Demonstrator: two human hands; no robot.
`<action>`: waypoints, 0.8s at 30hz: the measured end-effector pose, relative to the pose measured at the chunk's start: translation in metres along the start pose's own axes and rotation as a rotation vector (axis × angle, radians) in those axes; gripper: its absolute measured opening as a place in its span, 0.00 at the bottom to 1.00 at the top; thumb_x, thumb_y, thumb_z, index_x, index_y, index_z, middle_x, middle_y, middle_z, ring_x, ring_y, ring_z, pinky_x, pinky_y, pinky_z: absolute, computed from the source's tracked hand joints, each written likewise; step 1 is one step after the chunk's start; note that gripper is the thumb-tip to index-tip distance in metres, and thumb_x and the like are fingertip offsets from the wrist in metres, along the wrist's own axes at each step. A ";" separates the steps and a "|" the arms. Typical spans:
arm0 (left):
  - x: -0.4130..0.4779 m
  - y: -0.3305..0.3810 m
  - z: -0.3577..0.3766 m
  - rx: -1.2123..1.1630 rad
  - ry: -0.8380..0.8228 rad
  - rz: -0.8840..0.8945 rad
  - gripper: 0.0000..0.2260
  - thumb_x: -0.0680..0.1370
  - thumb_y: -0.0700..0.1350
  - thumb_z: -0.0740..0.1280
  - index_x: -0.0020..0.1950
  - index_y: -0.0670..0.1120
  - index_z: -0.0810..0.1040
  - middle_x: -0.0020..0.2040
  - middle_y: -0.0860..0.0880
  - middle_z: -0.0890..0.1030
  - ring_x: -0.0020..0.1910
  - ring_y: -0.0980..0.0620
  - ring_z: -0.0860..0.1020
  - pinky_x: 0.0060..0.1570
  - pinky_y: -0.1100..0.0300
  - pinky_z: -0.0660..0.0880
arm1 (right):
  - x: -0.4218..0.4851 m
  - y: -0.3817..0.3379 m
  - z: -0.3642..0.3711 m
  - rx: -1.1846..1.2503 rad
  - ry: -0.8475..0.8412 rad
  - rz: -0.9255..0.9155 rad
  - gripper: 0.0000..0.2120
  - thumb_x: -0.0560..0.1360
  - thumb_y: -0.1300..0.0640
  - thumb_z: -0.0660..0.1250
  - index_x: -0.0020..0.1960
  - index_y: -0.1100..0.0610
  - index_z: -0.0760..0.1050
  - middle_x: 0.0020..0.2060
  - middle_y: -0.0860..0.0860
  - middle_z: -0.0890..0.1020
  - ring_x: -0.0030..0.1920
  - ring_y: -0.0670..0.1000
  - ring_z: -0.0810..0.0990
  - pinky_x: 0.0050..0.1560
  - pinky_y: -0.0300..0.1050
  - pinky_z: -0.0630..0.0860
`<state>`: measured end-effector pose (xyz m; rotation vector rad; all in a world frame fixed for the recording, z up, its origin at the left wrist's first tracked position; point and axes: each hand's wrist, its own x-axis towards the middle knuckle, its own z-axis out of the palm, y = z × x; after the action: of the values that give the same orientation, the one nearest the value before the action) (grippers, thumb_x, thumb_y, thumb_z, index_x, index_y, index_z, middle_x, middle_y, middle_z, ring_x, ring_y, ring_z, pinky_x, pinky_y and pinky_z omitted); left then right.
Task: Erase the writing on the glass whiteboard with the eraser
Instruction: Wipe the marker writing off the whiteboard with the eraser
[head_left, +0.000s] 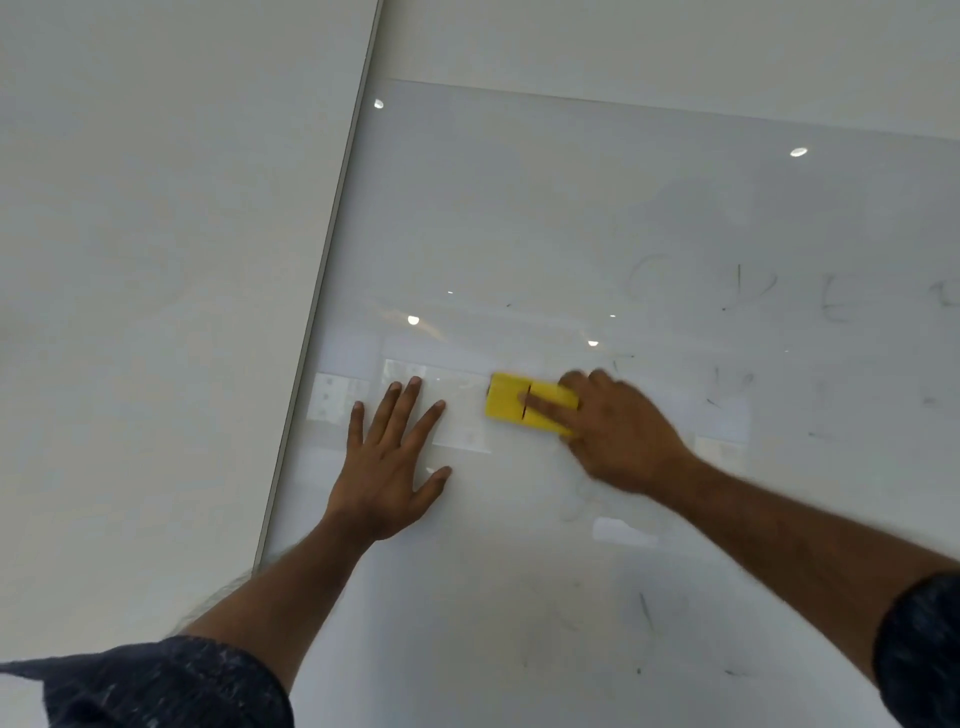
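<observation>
The glass whiteboard (519, 218) fills most of the view, glossy and pale, tilted in the frame. A yellow block eraser (511, 402) is pressed flat against the glass near the middle. My right hand (618, 436) grips it from the right, one finger lying across its face; the hand is motion-blurred. My left hand (387, 462) rests flat on the glass to the left of the eraser, fingers spread, holding nothing. Faint grey letter traces (753, 288) remain at the right, and thin dark smears (647, 610) lie lower down.
The board's metal left edge (322, 291) runs diagonally, with a plain white wall (156, 260) beyond it. Ceiling lights (798, 151) and pale rectangles reflect in the glass. Dark patterned sleeves show at the bottom left and right corners.
</observation>
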<state>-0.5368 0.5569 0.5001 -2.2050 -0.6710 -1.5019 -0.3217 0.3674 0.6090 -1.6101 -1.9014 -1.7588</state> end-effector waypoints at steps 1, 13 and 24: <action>-0.001 -0.002 0.003 0.002 0.007 0.001 0.33 0.79 0.63 0.55 0.81 0.52 0.56 0.83 0.47 0.47 0.82 0.47 0.44 0.77 0.36 0.46 | 0.011 0.013 -0.005 -0.006 0.013 0.071 0.32 0.71 0.54 0.68 0.74 0.44 0.63 0.58 0.59 0.74 0.49 0.61 0.74 0.42 0.52 0.74; -0.008 -0.006 0.019 0.002 0.048 0.036 0.32 0.80 0.63 0.54 0.81 0.52 0.55 0.83 0.47 0.48 0.82 0.47 0.46 0.77 0.37 0.45 | 0.012 -0.003 0.004 0.053 -0.055 -0.012 0.32 0.73 0.51 0.67 0.75 0.44 0.60 0.61 0.56 0.72 0.53 0.59 0.72 0.46 0.51 0.72; -0.005 -0.014 0.024 -0.003 0.078 0.045 0.32 0.80 0.64 0.53 0.82 0.54 0.54 0.83 0.49 0.49 0.82 0.46 0.48 0.78 0.39 0.44 | 0.052 0.015 -0.013 0.043 0.009 0.181 0.32 0.73 0.50 0.66 0.75 0.43 0.59 0.61 0.57 0.70 0.54 0.59 0.71 0.45 0.52 0.73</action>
<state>-0.5285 0.5814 0.4875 -2.1371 -0.5906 -1.5576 -0.3410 0.3858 0.6581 -1.6967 -1.7158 -1.6393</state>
